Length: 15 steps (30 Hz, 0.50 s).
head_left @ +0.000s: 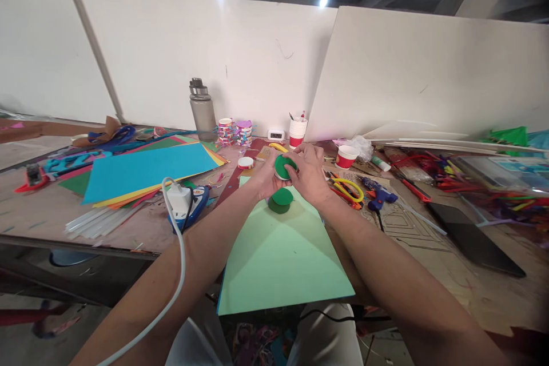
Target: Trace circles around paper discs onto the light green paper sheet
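Both my hands meet over the far end of a light green paper sheet (278, 257). My left hand (266, 178) and my right hand (309, 174) are closed together around a round green-faced object (283, 167) held between their fingers. A second dark green disc (281, 199) lies just below them on the sheet. A white cable (178, 274) runs across my left forearm.
A stack of coloured paper (146, 168), a glue gun (189, 206), glue sticks (96, 222), a grey bottle (202, 108), tape rolls (234, 131), paper cups (298, 132), yellow scissors (349, 189), a blue glue gun (377, 197) and a black tablet (474, 240) crowd the table. White boards (214, 57) stand behind.
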Motion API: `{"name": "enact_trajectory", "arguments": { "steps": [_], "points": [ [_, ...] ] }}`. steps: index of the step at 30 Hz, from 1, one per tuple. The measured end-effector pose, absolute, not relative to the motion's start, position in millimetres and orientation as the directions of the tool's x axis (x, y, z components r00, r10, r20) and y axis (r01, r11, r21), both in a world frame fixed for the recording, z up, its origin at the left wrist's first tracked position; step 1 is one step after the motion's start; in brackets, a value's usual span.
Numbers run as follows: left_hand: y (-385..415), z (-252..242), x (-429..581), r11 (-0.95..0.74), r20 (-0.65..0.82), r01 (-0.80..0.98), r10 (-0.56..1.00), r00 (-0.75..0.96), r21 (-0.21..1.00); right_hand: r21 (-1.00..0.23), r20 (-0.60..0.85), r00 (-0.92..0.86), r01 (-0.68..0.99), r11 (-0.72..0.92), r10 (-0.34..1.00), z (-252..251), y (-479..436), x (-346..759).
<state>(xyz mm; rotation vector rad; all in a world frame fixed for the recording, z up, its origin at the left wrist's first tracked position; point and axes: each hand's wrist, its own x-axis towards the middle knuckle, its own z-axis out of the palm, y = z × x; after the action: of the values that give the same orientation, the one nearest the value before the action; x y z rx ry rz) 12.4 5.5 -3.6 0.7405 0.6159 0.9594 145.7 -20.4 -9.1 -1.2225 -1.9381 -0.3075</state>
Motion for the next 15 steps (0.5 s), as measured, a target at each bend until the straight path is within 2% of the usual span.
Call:
{"name": "enact_trajectory", "arguments": {
  "steps": [6, 15],
  "points": [
    [6.4, -5.6, 12.3, 0.334, -0.12, -0.465, 0.895, 0.43, 0.82, -0.119, 0.685, -0.255, 0.885, 0.45, 0.682, -3.3, -26.3, 143.4],
    [4.8, -8.6, 12.9, 0.301, -0.122, -0.399, 0.901, 0.415, 0.866, -0.173, 0.651, -0.235, 0.88, 0.443, 0.721, -1.9, -26.7, 141.2]
  ]
}}
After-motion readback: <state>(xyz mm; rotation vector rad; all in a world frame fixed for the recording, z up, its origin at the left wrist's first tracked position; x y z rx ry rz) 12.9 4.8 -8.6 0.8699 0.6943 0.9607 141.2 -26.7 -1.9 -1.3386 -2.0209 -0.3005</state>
